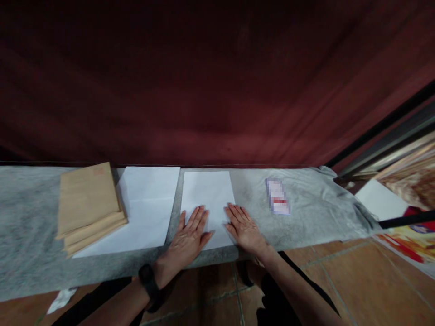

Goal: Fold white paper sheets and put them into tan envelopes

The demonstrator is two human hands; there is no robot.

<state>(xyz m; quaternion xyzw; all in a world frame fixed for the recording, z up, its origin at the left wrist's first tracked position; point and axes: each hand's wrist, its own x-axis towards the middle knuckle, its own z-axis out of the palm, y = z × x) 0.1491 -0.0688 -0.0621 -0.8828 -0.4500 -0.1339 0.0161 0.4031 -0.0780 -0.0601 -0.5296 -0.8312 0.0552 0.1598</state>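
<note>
A white sheet of paper lies flat on the grey cloth-covered surface in front of me. My left hand rests palm down on its left edge, fingers stretched out. On the right edge of the same sheet lies my right hand, also flat with its fingers extended. Neither hand grips anything. Left of it lies more white paper with a faint crease across it. Several brown envelopes are stacked and fanned out, covering part of that paper's left side.
A small pale packet or card, blurred out, with a red band lies to the right on the grey cloth. A dark red curtain hangs behind the surface. Tiled floor shows below; a dark frame and colourful printed material stand at far right.
</note>
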